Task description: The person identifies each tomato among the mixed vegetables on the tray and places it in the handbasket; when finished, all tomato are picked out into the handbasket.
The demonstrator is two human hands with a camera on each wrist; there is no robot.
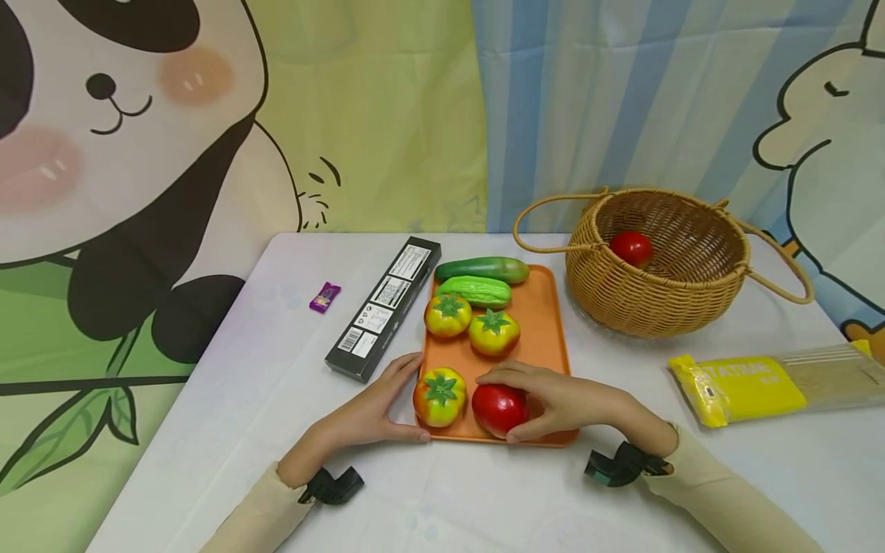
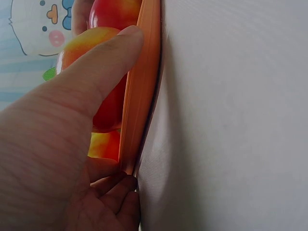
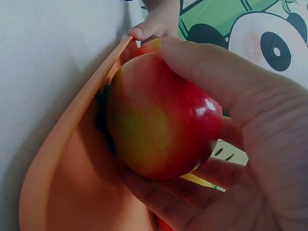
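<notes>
My right hand (image 1: 535,392) grips a shiny red toy tomato (image 1: 499,409) at the tray's front, thumb on the near side and fingers round the far side. In the right wrist view this tomato (image 3: 163,120) shows a yellow patch, with its green leaves down toward the tray. The left hand (image 1: 369,411) holds the near left corner of the orange tray (image 1: 542,330), thumb (image 2: 122,55) on the front rim and fingers at the left side. Beside that corner, a yellow-topped tomato (image 1: 439,397) sits leaves up. Farther back lie two similar tomatoes (image 1: 494,332), a cucumber (image 1: 484,269) and a light green bumpy gourd (image 1: 474,292).
A wicker basket (image 1: 653,299) stands at the back right with a red tomato (image 1: 632,249) inside. In front of it lies a yellow noodle packet (image 1: 760,388). Left of the tray are a long black box (image 1: 382,311) and a small purple packet (image 1: 325,297).
</notes>
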